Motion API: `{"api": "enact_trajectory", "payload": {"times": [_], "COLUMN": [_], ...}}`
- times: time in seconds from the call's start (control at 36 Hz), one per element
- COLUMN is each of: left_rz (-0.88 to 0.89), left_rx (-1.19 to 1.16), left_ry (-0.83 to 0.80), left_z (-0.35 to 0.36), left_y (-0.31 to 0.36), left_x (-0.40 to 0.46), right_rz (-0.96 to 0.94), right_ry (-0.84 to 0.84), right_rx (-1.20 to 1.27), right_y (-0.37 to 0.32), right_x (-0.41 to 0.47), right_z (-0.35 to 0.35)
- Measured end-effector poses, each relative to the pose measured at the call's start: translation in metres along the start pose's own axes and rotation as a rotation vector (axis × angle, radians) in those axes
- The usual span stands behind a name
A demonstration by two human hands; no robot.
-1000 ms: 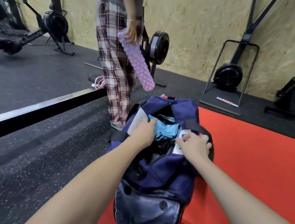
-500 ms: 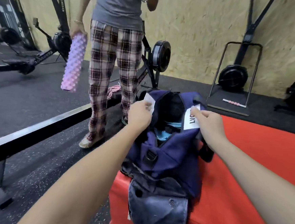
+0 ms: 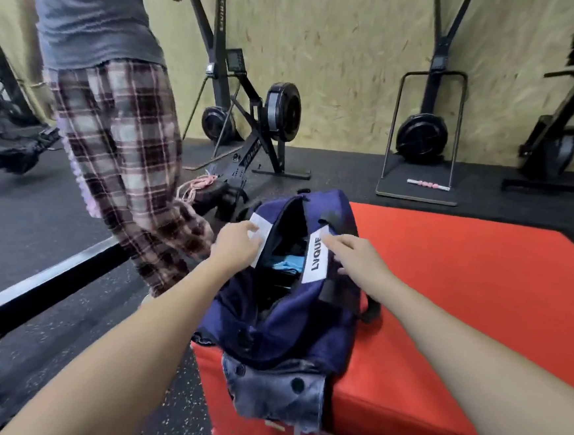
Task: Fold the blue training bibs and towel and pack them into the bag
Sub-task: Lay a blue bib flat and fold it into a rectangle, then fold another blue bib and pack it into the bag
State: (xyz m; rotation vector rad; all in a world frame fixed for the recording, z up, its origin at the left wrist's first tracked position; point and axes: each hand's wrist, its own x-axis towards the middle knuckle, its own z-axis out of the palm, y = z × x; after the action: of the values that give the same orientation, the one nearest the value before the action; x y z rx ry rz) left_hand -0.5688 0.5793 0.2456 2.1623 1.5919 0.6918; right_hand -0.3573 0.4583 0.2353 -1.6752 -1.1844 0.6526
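A grey flap (image 3: 275,391) hangs over the near corner of the red box (image 3: 444,298), under the navy bag (image 3: 280,326) that sits along the box's left edge. Compared with half a second ago, both hands have shifted toward the far end of the bag and the opening looks narrower. The left hand (image 3: 237,244) pinches the white strip (image 3: 260,237) on the left lip, fingers curled together. The right hand (image 3: 356,257) rests on the right lip beside the white label (image 3: 316,261); its fingers are nearly straight and close together, but whether the thumb grips is hidden. A bit of light blue cloth (image 3: 287,263) shows inside; the rest is too dark to read. Beyond, a person in plaid trousers (image 3: 122,156) has stepped left, blurred, head cut off.
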Motion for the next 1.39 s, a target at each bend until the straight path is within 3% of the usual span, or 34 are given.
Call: {"api": "enact_trajectory", "payload": {"times": [0.08, 0.14, 0.39, 0.69, 0.89, 1.19, 1.39], "left_rz": [-0.002, 0.085, 0.445, 0.727, 0.889, 0.785, 0.718], "left_rx": [0.09, 0.084, 0.037, -0.014, 0.166, 0.361, 0.406], "left_ry": [0.051, 0.057, -0.189, -0.567, -0.824, -1.066, -1.144], "left_z": [-0.001, 0.001, 0.079, 0.231, 0.327, 0.458, 0.521], "left_y": [0.033, 0.06, 0.191, 0.337, 0.39, 0.387, 0.382], "left_x": [-0.024, -0.041, -0.147, -0.308, -0.402, -0.456, -0.457], "right_rz": [-0.026, -0.026, 0.022, 0.319, 0.585, 0.868, 0.874], "right_ry": [-0.015, 0.004, 0.137, 0.395, 0.458, 0.357, 0.219], "right_rx": [0.037, 0.04, -0.152, -0.303, -0.233, -0.125, -0.163], "right_y": [0.0, 0.004, 0.058, 0.193, 0.284, 0.434, 0.501], "right_x": [-0.021, -0.036, -0.139, -0.324, -0.426, -0.468, -0.441], "right_z": [-0.021, -0.04, -0.162, -0.319, -0.378, -0.391, -0.382]}}
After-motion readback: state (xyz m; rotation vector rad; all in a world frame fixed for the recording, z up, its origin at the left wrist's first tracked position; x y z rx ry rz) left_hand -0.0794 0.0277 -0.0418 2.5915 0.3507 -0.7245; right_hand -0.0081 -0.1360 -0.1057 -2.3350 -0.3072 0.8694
